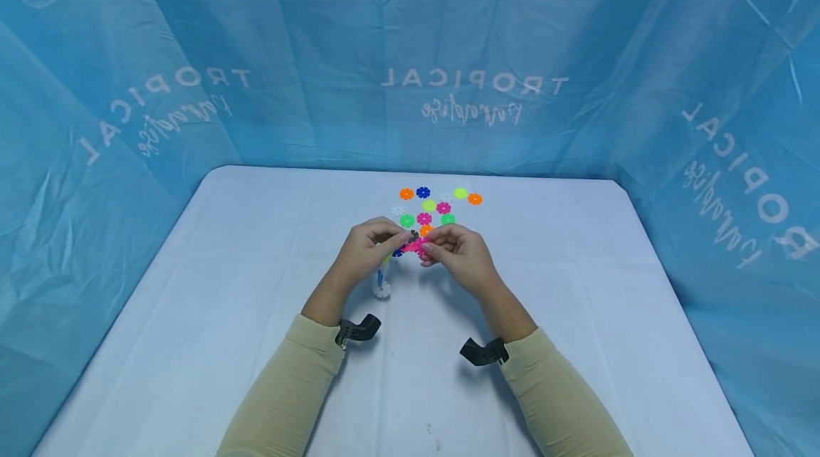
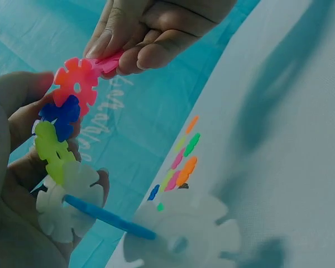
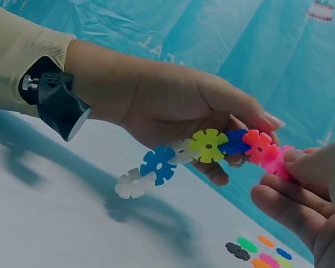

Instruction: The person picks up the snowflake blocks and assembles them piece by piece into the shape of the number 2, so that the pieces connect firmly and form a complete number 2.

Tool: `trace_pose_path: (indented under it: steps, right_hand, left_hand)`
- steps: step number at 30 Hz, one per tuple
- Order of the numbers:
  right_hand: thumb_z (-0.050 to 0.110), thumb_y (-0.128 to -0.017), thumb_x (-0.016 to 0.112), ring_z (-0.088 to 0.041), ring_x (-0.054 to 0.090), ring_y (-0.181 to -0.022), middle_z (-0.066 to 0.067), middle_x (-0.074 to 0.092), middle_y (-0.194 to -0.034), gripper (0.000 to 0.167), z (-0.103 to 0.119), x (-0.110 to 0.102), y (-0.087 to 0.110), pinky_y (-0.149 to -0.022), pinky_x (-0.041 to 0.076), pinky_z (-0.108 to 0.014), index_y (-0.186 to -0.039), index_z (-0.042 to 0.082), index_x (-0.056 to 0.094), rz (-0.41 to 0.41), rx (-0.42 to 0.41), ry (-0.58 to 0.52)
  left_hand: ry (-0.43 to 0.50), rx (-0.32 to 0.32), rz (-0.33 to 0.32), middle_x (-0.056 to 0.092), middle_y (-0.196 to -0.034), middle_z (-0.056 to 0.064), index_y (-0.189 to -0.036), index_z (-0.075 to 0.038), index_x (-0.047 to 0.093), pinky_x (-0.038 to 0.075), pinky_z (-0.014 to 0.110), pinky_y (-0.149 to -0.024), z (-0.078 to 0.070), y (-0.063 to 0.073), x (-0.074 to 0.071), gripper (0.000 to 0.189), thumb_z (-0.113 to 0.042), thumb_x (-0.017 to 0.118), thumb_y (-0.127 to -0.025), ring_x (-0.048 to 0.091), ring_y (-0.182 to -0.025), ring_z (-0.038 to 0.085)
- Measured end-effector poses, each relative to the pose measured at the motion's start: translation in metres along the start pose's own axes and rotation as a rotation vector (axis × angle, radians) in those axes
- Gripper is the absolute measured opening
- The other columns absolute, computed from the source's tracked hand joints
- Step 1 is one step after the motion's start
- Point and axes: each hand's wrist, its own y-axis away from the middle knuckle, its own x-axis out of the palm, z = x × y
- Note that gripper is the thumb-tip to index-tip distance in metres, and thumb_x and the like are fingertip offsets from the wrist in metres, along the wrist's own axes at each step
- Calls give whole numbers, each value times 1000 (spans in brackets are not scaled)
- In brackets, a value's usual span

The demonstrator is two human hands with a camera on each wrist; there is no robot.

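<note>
A chain of interlocking snowflake discs hangs between my hands above the table. In the right wrist view it runs from a white disc [image 3: 135, 183] through a blue disc [image 3: 158, 166], another white one, a yellow disc [image 3: 207, 146], a dark blue disc [image 3: 234, 142] and a coral disc [image 3: 260, 148] to a pink disc [image 3: 276, 163]. My left hand [image 1: 370, 250] grips the chain near the dark blue and coral discs. Thumb and fingers of my right hand [image 1: 463, 258] pinch the pink disc at the end. That disc meets the coral one, its far side hidden by my fingertips.
Loose discs lie behind my hands on the white table [image 1: 256, 286], among them an orange disc [image 1: 475, 199], a green disc [image 1: 448, 219] and a black disc [image 3: 238, 251]. Blue printed sheeting [image 1: 346, 30] surrounds the table at the back and sides.
</note>
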Motion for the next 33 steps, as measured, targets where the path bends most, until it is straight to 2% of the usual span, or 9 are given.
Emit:
trace_pose_path:
  steps: [8,15,22,26,30,33]
  right_hand:
    - [2,-98,75,-35,76,-82,-13,75,-99,13,0,2,1,-76,63,-40,-111,-1,72,35,-55,48]
    - [2,-98,74,-35,76,-83,-12,76,-103,15,-1,2,1,-76,63,-39,-113,-1,75,50,-100,63]
    - [5,-100,73,-40,75,-87,-7,76,-106,17,1,3,1,-79,62,-39,-116,4,76,66,-90,85]
    - [6,-101,72,-43,75,-89,-10,76,-108,18,1,1,1,-80,62,-39,-119,3,75,72,-77,82]
    - [7,-102,71,-39,76,-87,-16,75,-105,19,1,-4,-1,-80,62,-38,-119,-1,73,48,-58,96]
    - [9,-102,72,-33,76,-86,-15,75,-102,17,1,-9,-2,-79,62,-37,-117,1,74,8,-17,118]
  left_hand:
    - [30,2,58,74,-105,-7,-102,-17,83,57,46,-87,-1,1,2,10,-26,80,-98,67,-100,18]
    - [18,0,83,75,-104,-6,-101,-16,83,57,40,-86,0,1,2,12,-27,78,-99,68,-100,18]
    - [40,-27,125,77,-101,-2,-103,-11,83,60,37,-82,-1,1,1,17,-27,78,-100,70,-92,22]
    - [23,-51,102,76,-101,-1,-103,-11,82,59,37,-81,-2,1,0,19,-28,76,-101,69,-92,22]
    - [15,-104,46,77,-98,-3,-102,-12,82,58,36,-81,-3,1,-1,22,-33,76,-100,69,-91,21]
    - [25,-131,6,77,-96,-2,-101,-12,82,59,36,-80,-3,1,-2,23,-34,78,-99,70,-89,22]
